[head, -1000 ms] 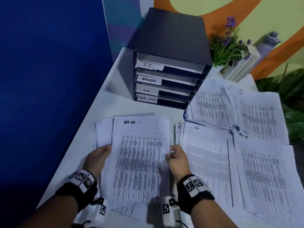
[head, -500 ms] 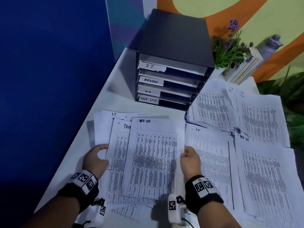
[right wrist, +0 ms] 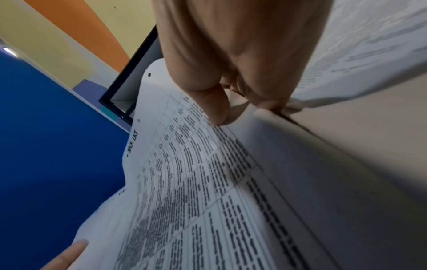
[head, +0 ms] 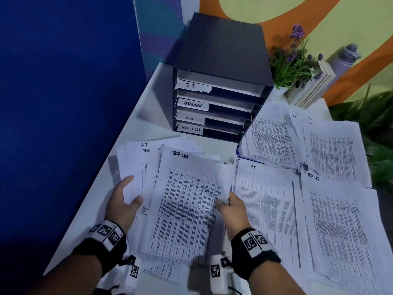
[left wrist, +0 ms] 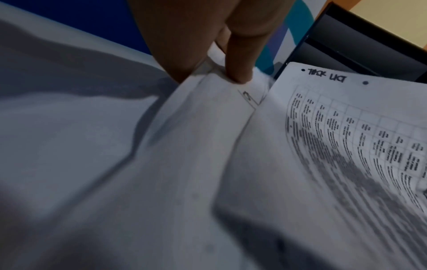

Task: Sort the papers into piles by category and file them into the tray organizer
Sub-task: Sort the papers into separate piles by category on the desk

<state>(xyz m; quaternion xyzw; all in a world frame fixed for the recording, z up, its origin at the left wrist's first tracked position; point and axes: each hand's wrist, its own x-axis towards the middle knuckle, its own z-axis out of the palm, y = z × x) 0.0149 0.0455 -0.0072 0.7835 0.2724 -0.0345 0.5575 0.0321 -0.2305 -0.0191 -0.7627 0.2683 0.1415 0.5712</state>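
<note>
Your right hand (head: 230, 208) pinches the right edge of the top Task List sheet (head: 187, 201), thumb (right wrist: 216, 107) on its printed face, fingers curled beneath. Your left hand (head: 122, 202) grips the left edge of the stack (head: 136, 167) under it, thumb on top. The organizer (head: 219, 81) stands beyond your fingertips, its labelled trays facing you.

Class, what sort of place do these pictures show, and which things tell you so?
Probably an office desk: a black tray organizer labelled I.T., ADMIN, H.R and TASK LIST, and printed papers spread over a white table.
</note>
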